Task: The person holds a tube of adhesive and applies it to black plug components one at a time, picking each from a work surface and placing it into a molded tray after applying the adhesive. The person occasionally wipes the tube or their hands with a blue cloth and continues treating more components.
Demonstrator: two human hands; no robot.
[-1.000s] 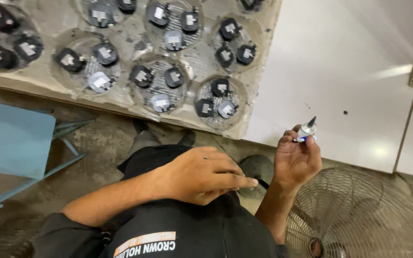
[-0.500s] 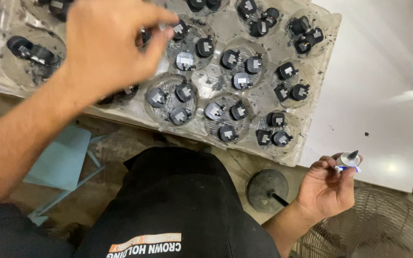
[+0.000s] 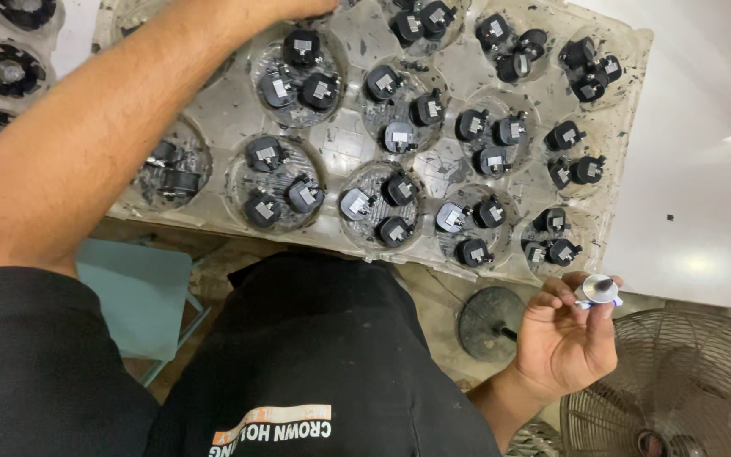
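A clear moulded plastic tray (image 3: 336,152) of small black parts covers the white bench. The left hand (image 3: 298,7) reaches over it, fingers hidden. The right hand (image 3: 564,343) pinches a small silver cylinder (image 3: 596,290) upright, clear of the tray.

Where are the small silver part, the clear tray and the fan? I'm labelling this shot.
small silver part (image 3: 598,289), head view, its round shiny face.
clear tray (image 3: 344,148), head view, bare plastic between cups.
fan (image 3: 695,381), head view, wire guard.
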